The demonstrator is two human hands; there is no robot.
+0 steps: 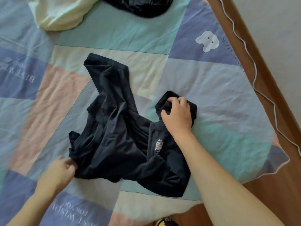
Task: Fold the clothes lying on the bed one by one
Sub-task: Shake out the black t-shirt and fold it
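We note one black T-shirt (123,144) lying crumpled mid-bed on the patchwork sheet (211,88), not yet spread flat; a white printed label shows on its fabric near the right forearm. The right hand (177,116) lies over the sleeve on the right-hand side, fingers curled onto the cuff and gripping it, which we judge is meant to draw that sleeve outward and straighten it. The left hand (60,170) is at the shirt's near left edge, fingers bunched against the cloth; it appears to pinch the hem, though blur keeps us from being certain. We read the two holds on opposite sides as a way to tension the garment and lay it out before any fold is made. Count: two hands, both on the shirt; three garments in view — the black shirt in hand, one pale cream garment (61,12) and one dark garment (138,5) at the far edge, well apart from it, waiting.
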